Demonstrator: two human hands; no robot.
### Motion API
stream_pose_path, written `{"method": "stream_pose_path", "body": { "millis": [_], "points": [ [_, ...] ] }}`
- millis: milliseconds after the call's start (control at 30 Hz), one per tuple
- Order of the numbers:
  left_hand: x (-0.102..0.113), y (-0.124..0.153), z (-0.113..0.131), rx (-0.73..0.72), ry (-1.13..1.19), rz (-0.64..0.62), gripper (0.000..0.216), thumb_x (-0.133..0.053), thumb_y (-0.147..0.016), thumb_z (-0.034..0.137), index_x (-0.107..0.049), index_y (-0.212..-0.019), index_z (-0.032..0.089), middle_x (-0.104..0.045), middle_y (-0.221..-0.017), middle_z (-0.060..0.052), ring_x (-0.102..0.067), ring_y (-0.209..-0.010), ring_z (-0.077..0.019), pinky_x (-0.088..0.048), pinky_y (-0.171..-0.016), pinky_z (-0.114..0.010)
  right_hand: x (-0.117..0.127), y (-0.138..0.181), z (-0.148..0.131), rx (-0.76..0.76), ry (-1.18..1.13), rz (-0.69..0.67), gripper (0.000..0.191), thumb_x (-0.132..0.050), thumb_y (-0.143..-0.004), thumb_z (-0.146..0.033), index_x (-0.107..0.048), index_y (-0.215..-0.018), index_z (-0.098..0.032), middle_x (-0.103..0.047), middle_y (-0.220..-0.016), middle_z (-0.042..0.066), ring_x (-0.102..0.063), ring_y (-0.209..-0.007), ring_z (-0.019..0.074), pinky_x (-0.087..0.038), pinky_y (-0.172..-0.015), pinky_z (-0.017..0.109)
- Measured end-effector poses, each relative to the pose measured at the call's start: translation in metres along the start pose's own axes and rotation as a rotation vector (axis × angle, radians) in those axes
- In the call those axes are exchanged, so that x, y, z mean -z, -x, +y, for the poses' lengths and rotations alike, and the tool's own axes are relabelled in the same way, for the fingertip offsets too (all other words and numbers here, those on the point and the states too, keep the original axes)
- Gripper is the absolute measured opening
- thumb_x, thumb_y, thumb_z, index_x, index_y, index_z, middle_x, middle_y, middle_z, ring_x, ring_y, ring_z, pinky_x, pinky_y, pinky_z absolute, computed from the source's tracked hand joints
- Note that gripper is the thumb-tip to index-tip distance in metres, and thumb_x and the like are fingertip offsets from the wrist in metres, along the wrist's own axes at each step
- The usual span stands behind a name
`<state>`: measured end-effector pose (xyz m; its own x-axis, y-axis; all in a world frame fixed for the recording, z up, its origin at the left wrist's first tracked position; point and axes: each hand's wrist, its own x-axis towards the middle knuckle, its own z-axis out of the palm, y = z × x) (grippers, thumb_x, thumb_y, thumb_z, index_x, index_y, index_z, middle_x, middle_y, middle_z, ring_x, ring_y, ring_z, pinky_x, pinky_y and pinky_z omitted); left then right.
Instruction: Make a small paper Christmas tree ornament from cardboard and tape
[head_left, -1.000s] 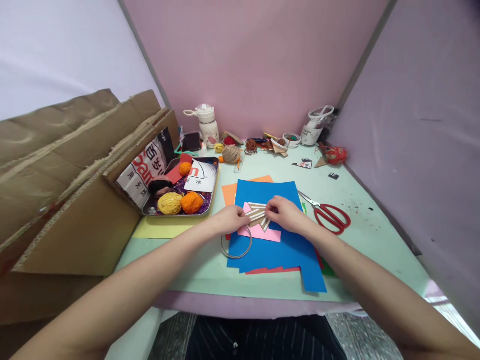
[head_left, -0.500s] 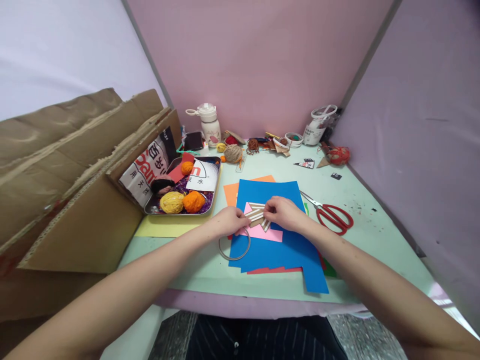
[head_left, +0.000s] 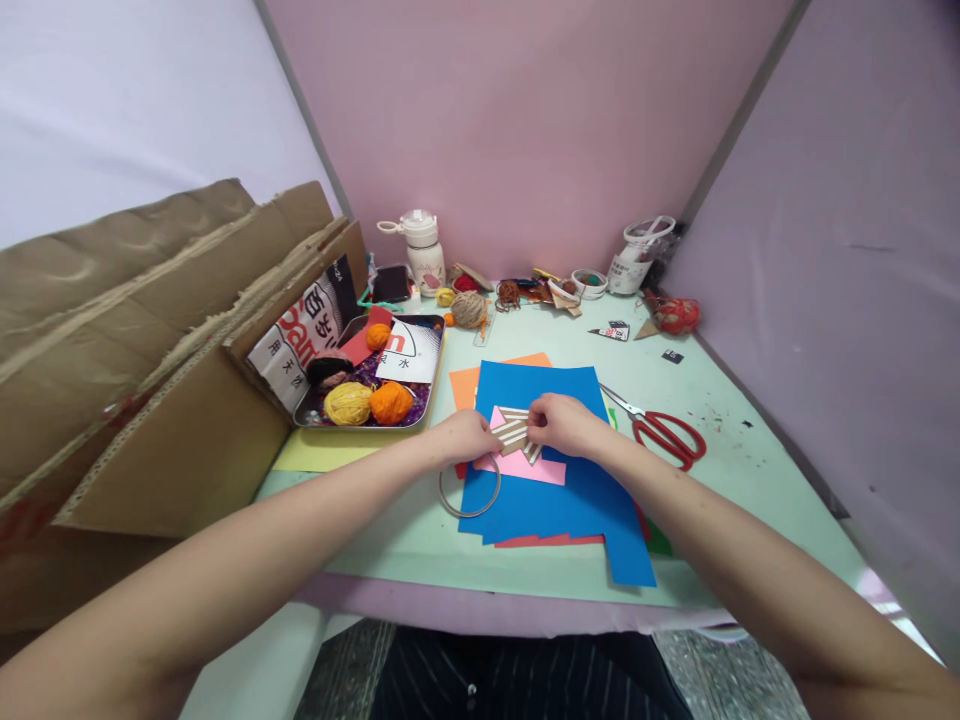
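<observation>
A small brown cardboard piece, star-like in outline and striped with white strips, is between my hands above pink paper and a blue sheet. My left hand pinches its left edge. From under those fingers a thin roll of tape hangs or leans over the blue sheet's left edge; how it is held is hidden. Bent and closed, the fingers of my right hand press together at the piece's right side, covering part of it. Whether they grip the cardboard or a strip's end is too small to see.
Red-handled scissors lie right of the paper stack. On the left stand a tray with yarn balls and tall cardboard sheets. A bottle, yarn balls and a white tub line the back.
The view has shifted slightly. My hands hold nearly the same pose on the cardboard piece, the left wrist raised a little.
</observation>
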<state>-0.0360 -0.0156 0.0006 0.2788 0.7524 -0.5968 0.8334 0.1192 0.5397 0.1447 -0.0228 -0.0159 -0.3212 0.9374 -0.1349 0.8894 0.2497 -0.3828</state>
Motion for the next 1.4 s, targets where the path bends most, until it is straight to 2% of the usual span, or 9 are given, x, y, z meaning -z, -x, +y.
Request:
{"method": "stream_pose_path", "body": {
  "millis": [333,500,600,700,767,833,967,1133,1400],
  "points": [
    [-0.001,-0.004,0.003,0.051,-0.054,0.008,0.015,-0.059,-0.062,0.027,-0.062,-0.067,0.013,-0.065,-0.058,-0.005,-0.052,-0.041,-0.0122,-0.039,-0.037,-0.021,-0.001,-0.004,-0.007,-0.035,0.096,-0.001,0.006,-0.061,-0.065,-0.022,-0.063,-0.068,-0.017,-0.065,-0.072,0.007,-0.056,-0.065,0.0169,-0.027,-0.050,0.024],
    [-0.003,-0.006,0.005,0.070,-0.074,0.016,0.015,-0.060,-0.062,0.026,-0.062,-0.070,0.013,-0.067,-0.063,-0.007,-0.055,-0.045,-0.0133,-0.041,-0.038,-0.021,-0.002,0.001,0.004,-0.083,0.057,0.088,0.021,-0.061,-0.069,-0.027,-0.058,-0.086,-0.015,-0.064,-0.075,0.006,-0.055,-0.065,0.0169,-0.028,-0.051,0.023],
    [-0.003,-0.004,0.006,0.072,-0.082,0.016,0.015,-0.060,-0.062,0.025,-0.063,-0.070,0.012,-0.068,-0.064,-0.007,-0.055,-0.045,-0.0134,-0.042,-0.038,-0.022,-0.002,0.005,0.011,-0.085,0.006,0.147,0.012,-0.053,-0.076,-0.020,-0.055,-0.087,-0.017,-0.063,-0.075,0.003,-0.055,-0.066,0.0143,-0.032,-0.054,0.022],
    [-0.003,-0.005,0.005,0.069,-0.085,0.004,0.016,-0.058,-0.063,0.026,-0.063,-0.072,0.013,-0.068,-0.065,-0.007,-0.055,-0.045,-0.0137,-0.043,-0.039,-0.023,-0.002,0.015,0.012,-0.079,-0.023,0.236,0.014,-0.045,-0.082,-0.014,-0.055,-0.091,-0.017,-0.063,-0.083,0.004,-0.056,-0.076,0.0144,-0.037,-0.064,0.023],
    [-0.003,-0.006,0.003,0.066,-0.096,0.003,0.016,-0.057,-0.064,0.026,-0.063,-0.072,0.013,-0.068,-0.065,-0.007,-0.056,-0.045,-0.0141,-0.043,-0.039,-0.023,-0.004,0.025,0.009,-0.032,-0.021,0.300,0.017,-0.043,-0.084,-0.013,-0.056,-0.094,-0.017,-0.063,-0.091,0.006,-0.055,-0.086,0.0163,-0.039,-0.072,0.025],
    [-0.003,-0.007,0.003,0.057,-0.117,0.012,0.016,-0.058,-0.063,0.027,-0.063,-0.071,0.014,-0.068,-0.064,-0.006,-0.056,-0.046,-0.0142,-0.043,-0.041,-0.023,-0.010,0.034,0.005,0.099,-0.006,0.340,0.019,-0.042,-0.086,-0.013,-0.059,-0.094,-0.017,-0.062,-0.097,0.007,-0.053,-0.092,0.0180,-0.039,-0.079,0.028],
    [-0.003,-0.005,0.006,0.045,-0.182,0.033,0.016,-0.057,-0.064,0.028,-0.063,-0.068,0.014,-0.067,-0.061,-0.005,-0.055,-0.046,-0.0140,-0.041,-0.041,-0.023,-0.030,0.047,-0.002,0.338,0.109,0.327,0.023,-0.042,-0.088,-0.011,-0.061,-0.100,-0.016,-0.062,-0.104,0.009,-0.051,-0.099,0.0205,-0.040,-0.085,0.032],
    [-0.002,0.002,0.009,0.010,-0.282,0.062,0.022,-0.056,-0.067,0.036,-0.064,-0.065,0.016,-0.066,-0.059,-0.006,-0.057,-0.051,-0.0164,-0.039,-0.044,-0.023,-0.042,0.055,-0.009,0.311,0.330,0.327,0.027,-0.046,-0.087,-0.014,-0.057,-0.112,-0.013,-0.060,-0.107,0.013,-0.050,-0.103,0.0242,-0.041,-0.081,0.035],
    [-0.008,0.010,0.010,-0.135,-0.471,0.201,0.028,-0.052,-0.074,0.044,-0.062,-0.068,0.018,-0.067,-0.069,-0.011,-0.063,-0.075,-0.0264,-0.042,-0.061,-0.028,-0.030,0.057,-0.024,0.298,0.473,0.241,0.034,-0.042,-0.087,-0.013,-0.053,-0.119,-0.017,-0.060,-0.108,0.013,-0.052,-0.100,0.0245,-0.038,-0.082,0.036]
  ]
}}
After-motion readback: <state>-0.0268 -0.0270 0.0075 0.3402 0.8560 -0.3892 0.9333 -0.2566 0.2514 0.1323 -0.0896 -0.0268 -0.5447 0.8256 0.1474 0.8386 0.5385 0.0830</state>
